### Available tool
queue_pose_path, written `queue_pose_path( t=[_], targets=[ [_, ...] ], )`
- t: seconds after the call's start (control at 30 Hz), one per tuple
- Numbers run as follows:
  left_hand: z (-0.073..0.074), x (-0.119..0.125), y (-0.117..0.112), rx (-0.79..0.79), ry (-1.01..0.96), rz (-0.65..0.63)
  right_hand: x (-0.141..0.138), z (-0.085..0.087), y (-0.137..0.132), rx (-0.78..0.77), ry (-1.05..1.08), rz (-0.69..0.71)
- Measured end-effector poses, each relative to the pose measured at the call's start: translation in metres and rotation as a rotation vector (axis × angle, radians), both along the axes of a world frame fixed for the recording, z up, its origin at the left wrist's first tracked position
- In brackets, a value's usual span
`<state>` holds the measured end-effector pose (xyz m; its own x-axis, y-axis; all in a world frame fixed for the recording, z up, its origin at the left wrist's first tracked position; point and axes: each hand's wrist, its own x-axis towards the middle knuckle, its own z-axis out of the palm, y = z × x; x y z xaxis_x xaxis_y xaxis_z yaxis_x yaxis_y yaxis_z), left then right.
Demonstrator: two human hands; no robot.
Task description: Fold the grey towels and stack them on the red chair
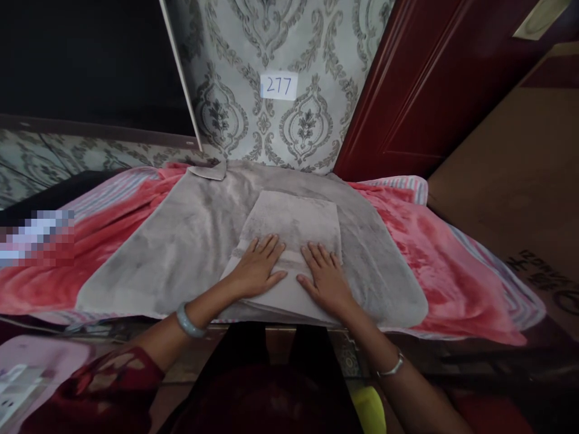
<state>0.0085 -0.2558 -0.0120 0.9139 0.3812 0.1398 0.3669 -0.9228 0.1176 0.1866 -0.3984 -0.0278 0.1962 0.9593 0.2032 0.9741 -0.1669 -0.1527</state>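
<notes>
A folded grey cloth (294,220) with a soft pile lies on a larger spread grey blanket (181,241). My left hand (259,268) rests flat on the left part of the folded cloth, fingers stretched forward. On its right part lies my right hand (326,278), also flat with the fingers a little apart. Neither hand grips anything. The cloth's near part, between and below the hands, is smoother and paler than the far part. One far corner of the grey blanket is flipped over at the back left.
Beneath the grey blanket a red and pink blanket (452,271) with striped edging covers the table. A dark screen (90,66) stands back left, a cardboard box (520,163) at right. A paper marked 277 (279,85) is on the patterned wall beside a red door (407,78).
</notes>
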Motion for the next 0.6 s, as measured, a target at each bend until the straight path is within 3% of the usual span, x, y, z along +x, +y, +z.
queue_pose_path(
  t=[0.17,0.4,0.6],
  targets=[
    [-0.004,-0.016,0.013,0.012,-0.02,-0.031,0.003,-0.007,-0.004,0.007,-0.002,0.008],
    [-0.014,-0.058,0.039,-0.011,-0.044,0.156,0.004,-0.012,-0.003,0.057,0.003,0.018],
    [-0.019,-0.062,0.042,-0.016,-0.053,0.161,0.003,-0.014,-0.003,0.077,0.017,0.008]
  ],
)
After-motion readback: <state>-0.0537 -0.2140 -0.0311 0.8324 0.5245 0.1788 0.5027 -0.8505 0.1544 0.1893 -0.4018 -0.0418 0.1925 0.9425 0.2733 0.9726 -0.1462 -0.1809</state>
